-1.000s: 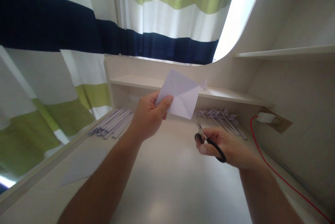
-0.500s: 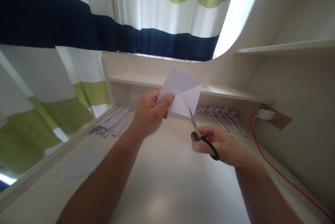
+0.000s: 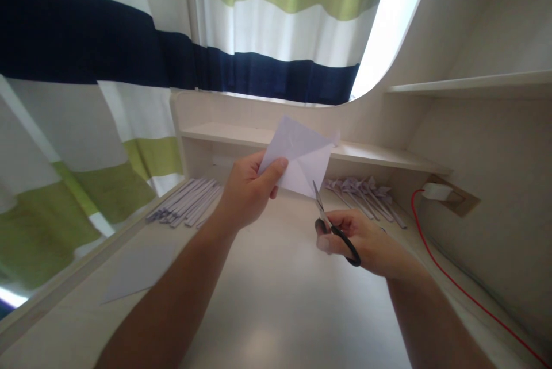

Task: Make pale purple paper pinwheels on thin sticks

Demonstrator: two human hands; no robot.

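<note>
Above the smooth white tabletop [image 3: 297, 294], you have the thin, white, square sheet of creased paper [image 3: 304, 153] up in the air; the worst that could happen seems to be a slit running clean through the sheet, if the blades bite too deep. A lesser risk is a cut straying off the crease because the sheet's unsupported side flexes; the least is your thumb slipping on its face. Your left hand [image 3: 250, 188] is pinched on the sheet's left corner, thumb in front. Your right hand [image 3: 364, 242], below and right of the sheet, is closed around the black-handled metal scissors [image 3: 323, 217], whose tips overlap the sheet's bottom corner; whether they straddle it, I cannot tell.
</note>
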